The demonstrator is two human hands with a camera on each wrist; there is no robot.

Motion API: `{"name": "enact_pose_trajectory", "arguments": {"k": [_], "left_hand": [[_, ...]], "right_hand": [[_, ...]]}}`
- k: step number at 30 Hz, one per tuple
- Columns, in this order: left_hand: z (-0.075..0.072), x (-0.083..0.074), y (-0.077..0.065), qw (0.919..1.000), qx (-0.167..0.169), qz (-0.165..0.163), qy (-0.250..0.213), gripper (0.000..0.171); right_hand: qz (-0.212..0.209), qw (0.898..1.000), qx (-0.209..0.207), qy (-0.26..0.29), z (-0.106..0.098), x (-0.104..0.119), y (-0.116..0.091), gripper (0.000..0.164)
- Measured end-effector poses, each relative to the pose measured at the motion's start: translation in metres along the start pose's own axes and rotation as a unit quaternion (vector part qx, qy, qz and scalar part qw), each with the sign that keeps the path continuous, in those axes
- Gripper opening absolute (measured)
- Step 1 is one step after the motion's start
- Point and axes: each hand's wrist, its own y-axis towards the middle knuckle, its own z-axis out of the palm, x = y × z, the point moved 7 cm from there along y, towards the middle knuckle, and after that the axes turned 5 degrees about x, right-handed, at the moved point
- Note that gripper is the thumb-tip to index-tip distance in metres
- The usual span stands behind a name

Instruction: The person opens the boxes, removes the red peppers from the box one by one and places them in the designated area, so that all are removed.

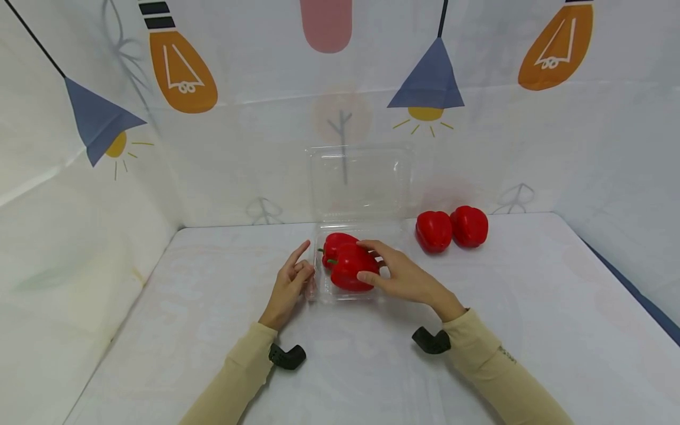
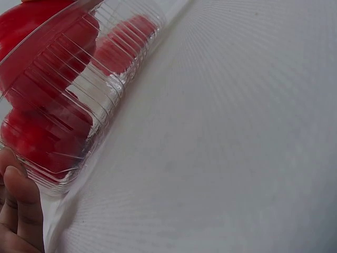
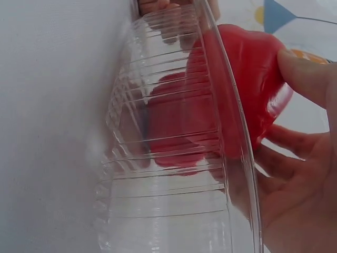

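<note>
In the head view a clear plastic clamshell box (image 1: 345,297) lies with its lid (image 1: 361,183) raised at the back. Inside is a red bell pepper (image 1: 334,242) with a green stem. Over the box's front part, my right hand (image 1: 401,271) grips another red bell pepper (image 1: 353,268), thumb in front and fingers behind. The right wrist view shows this held pepper (image 3: 253,79) rising above the rim. At the left side of the box, my left hand (image 1: 289,286) pinches the edge, its index finger pointing forward; its curled fingers (image 2: 23,187) show by the box corner.
Two more red bell peppers, one (image 1: 434,231) beside the other (image 1: 470,226), sit at the back right of the white table (image 1: 212,354). A printed curtain (image 1: 255,147) hangs right behind the table. Dark wrist devices (image 1: 287,357) are on both sleeves.
</note>
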Motion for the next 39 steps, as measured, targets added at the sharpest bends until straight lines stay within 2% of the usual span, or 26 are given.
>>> {"name": "enact_pose_trajectory", "arguments": {"k": [8,19,28,34,39], "left_hand": [[-0.001,-0.002,0.000,0.9977,-0.015,-0.012,-0.065,0.058],[0.002,0.000,0.001,0.9910,0.000,-0.004,-0.134,0.061],[0.001,0.001,0.001,0.9908,-0.007,-0.009,-0.135,0.063],[0.000,0.003,0.002,0.9923,-0.005,-0.007,-0.123,0.062],[-0.001,0.002,0.001,0.9933,-0.010,-0.004,-0.115,0.062]], "right_hand": [[0.026,1.000,-0.014,0.000,-0.008,-0.005,-0.002,0.078],[0.041,0.999,-0.027,0.004,-0.027,-0.005,-0.011,0.080],[0.061,0.998,-0.020,0.006,-0.038,-0.009,-0.019,0.078],[0.044,0.999,-0.023,0.003,-0.043,-0.009,-0.020,0.081],[0.038,0.999,-0.022,-0.004,-0.047,-0.010,-0.022,0.078]]}}
